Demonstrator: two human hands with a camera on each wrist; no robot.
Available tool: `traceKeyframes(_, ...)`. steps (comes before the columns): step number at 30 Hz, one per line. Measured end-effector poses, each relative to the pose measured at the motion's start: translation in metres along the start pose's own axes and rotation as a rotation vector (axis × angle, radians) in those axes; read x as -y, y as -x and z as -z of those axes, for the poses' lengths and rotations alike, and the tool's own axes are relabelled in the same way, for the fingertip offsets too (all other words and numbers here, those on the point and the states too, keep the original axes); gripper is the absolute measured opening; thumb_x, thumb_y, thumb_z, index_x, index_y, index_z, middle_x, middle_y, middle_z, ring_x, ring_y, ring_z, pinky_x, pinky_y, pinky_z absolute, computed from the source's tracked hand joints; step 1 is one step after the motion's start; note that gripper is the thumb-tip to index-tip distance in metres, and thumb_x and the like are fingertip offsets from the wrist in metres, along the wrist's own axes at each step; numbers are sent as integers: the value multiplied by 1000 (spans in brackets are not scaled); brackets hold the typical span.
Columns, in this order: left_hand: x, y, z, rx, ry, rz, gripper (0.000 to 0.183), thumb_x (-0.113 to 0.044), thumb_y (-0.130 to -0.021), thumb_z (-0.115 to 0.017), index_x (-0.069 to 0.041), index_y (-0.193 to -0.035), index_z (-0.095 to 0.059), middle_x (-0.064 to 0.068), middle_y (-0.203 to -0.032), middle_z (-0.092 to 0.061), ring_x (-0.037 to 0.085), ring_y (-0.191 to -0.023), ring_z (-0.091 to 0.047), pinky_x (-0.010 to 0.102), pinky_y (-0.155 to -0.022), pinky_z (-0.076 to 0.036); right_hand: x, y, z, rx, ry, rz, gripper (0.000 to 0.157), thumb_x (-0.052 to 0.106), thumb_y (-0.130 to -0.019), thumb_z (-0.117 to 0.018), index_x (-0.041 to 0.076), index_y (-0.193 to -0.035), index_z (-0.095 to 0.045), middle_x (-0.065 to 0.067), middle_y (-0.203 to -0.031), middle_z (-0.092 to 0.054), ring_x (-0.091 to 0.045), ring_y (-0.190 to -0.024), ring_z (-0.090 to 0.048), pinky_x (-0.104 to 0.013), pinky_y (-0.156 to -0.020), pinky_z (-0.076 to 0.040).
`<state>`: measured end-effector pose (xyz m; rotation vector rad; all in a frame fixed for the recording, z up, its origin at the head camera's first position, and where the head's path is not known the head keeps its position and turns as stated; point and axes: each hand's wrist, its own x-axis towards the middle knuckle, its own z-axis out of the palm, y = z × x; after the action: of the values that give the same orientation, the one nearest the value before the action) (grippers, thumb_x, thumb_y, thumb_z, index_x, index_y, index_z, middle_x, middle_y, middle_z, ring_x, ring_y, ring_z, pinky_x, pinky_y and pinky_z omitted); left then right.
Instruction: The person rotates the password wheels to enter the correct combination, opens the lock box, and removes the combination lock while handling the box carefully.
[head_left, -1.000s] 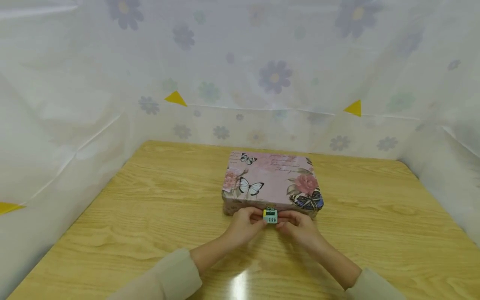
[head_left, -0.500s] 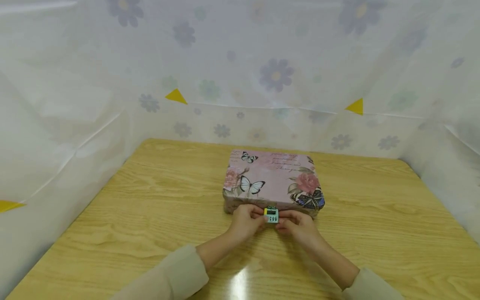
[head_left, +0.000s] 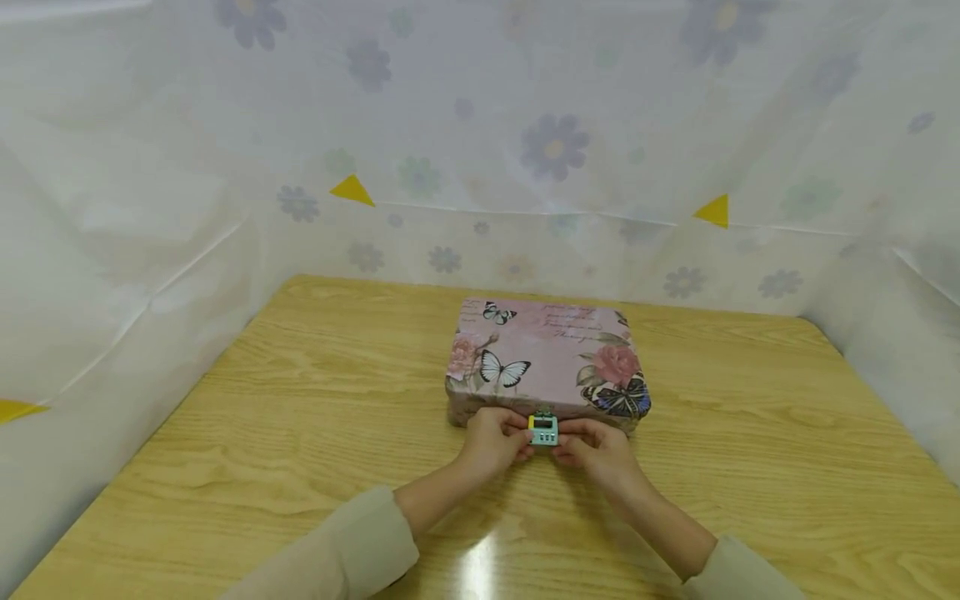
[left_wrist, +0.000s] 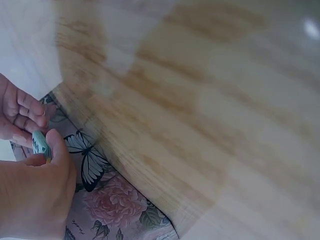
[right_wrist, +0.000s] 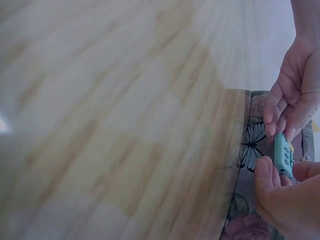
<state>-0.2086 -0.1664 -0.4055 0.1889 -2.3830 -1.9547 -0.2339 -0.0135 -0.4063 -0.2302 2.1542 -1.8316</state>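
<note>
A small mint-green combination padlock point(head_left: 543, 431) with a yellow side piece and a row of number dials is at the middle of the box's front. The closed pink box point(head_left: 551, 350), printed with butterflies and roses, lies flat on the table. My left hand point(head_left: 491, 443) pinches the padlock's left side between thumb and fingers. From the other side, my right hand point(head_left: 602, 457) holds its right edge with the fingertips. In the right wrist view the dial face of the padlock point(right_wrist: 283, 155) shows between both hands. The left wrist view shows part of the padlock point(left_wrist: 40, 144), the rest hidden by fingers.
The wood-grain table point(head_left: 315, 400) extends on both sides of the box. White flower-printed sheeting point(head_left: 480, 150) encloses the back and sides, with yellow triangles point(head_left: 352, 191) stuck on it. A light reflection lies on the near tabletop.
The head view has shifted very slightly. Both hands stay at the padlock with only slight finger movement, and the box keeps its place.
</note>
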Motion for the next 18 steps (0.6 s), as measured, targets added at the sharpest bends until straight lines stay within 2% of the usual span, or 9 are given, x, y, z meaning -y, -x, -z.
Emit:
traceKeyframes(8,-1,1,-1,6,-2,-9,13,9,-81,-61,19,-90,-60,30,-75,-65,33,-63,-68,27,-56,-60,1,-2,0,-3,-16,-39,26,-3,-91,-50,-18,-112,-51,-4,-81,-65,-10,-72,-62,-22,-69,-58)
traceKeyframes(18,-4,1,0,-1,-23,30,12,8,-82,-62,16,-90,-61,25,-76,-66,32,-65,-68,29,-57,-60,1,-5,0,33,-42,-87,27,-2,-93,-48,-19,-113,-48,-8,-82,-64,-9,-71,-61,-21,-67,-58)
